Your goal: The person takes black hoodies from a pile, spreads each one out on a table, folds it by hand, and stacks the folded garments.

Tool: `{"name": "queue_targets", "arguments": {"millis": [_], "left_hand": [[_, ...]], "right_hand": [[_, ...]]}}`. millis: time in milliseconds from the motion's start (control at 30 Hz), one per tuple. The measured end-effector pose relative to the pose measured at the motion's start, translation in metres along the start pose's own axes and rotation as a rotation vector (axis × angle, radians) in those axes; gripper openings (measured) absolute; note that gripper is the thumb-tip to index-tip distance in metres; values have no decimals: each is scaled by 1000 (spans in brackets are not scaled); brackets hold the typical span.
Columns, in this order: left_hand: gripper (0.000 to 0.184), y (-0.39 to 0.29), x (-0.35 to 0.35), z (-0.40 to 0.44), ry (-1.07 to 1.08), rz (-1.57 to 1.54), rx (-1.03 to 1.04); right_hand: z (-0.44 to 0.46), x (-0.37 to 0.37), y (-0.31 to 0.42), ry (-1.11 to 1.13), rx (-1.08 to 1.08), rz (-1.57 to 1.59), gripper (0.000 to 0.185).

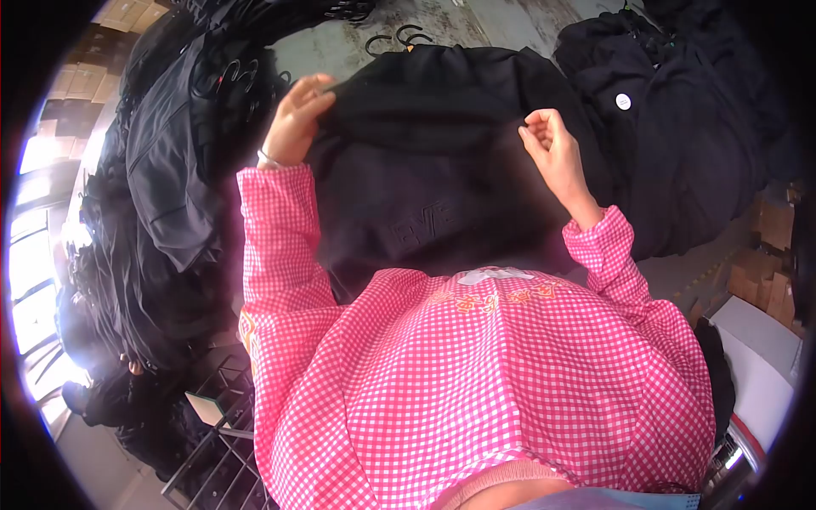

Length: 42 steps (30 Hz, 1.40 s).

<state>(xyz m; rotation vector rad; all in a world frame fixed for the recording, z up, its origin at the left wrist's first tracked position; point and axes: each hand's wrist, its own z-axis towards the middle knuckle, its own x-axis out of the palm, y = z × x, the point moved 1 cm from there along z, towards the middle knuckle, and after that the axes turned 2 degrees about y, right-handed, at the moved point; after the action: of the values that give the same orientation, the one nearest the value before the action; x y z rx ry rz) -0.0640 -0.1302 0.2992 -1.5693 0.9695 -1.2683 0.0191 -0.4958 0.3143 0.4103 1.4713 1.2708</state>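
A black garment (408,191) with a tone-on-tone letter mark on it lies spread in front of me. Across its upper part runs a raised, slightly blurred fold of cloth between my hands. My left hand (297,121), a bracelet at its wrist, has bent fingers pinched at the fold's left end. At the other end, my right hand (557,157) is curled, thumb and fingertips closed on the cloth. Black hanger hooks (411,36) stick out beyond the garment's top edge.
More black garments hang in a dense row (174,153) at left, some with hangers. Another dark pile (671,144), with a round white tag (623,102), lies at right. A metal wire rack (217,429) stands lower left. Cardboard boxes (756,276) and a white box (752,344) are at right.
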Motion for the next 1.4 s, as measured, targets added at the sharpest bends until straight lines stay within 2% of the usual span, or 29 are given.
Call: {"name": "queue_targets", "arguments": {"millis": [100,133,200,367,567,700,767,867,933,1033,1100,1133,1200,1267,1300,1367,1400], "left_hand": [[33,12,-3,-19,-32,89,-90],[33,18,-7,-25,-50,116,-155],[34,26,-14,-32,-86,173,-273],[33,38,-26,-33,-109,416,-274],[35,52,-28,-37,-97,523,-345],[40,47,19,-38,-350,1639,222],[48,36,53,-37,-334,1431,512],[55,88,92,-52,-231,1598,545],[59,142,62,-65,-232,1635,304],[55,155,26,-104,-427,1751,60],[44,154,12,-127,-459,2033,115],[44,153,10,-127,-459,2041,115],[29,124,16,-128,-532,1757,214],[17,105,28,-112,-537,1559,239],[17,106,34,-102,-539,1568,241],[14,111,49,-83,-530,1294,315],[14,117,48,-79,-511,1456,253]], "right_hand": [[-15,12,3,19,-341,-310,31],[-23,21,7,125,-333,-388,33],[-31,45,8,177,-409,-491,31],[-23,73,-2,301,-527,-544,24],[-22,45,20,350,-455,-401,19],[-33,45,2,608,-434,-422,18],[-38,46,2,583,-406,-419,17],[-38,50,4,495,-368,-410,17],[-42,49,-5,491,-303,-390,17],[-56,40,-25,495,-111,-325,16],[-64,27,-27,430,-54,-206,13],[-67,22,-32,428,-56,-198,13],[-76,11,-45,279,-67,-184,8],[-83,-2,-47,243,-16,-167,7],[-85,-8,-47,240,-20,-158,7],[-94,-23,-48,205,41,-193,8],[-98,-36,-51,179,54,-254,7]]}}
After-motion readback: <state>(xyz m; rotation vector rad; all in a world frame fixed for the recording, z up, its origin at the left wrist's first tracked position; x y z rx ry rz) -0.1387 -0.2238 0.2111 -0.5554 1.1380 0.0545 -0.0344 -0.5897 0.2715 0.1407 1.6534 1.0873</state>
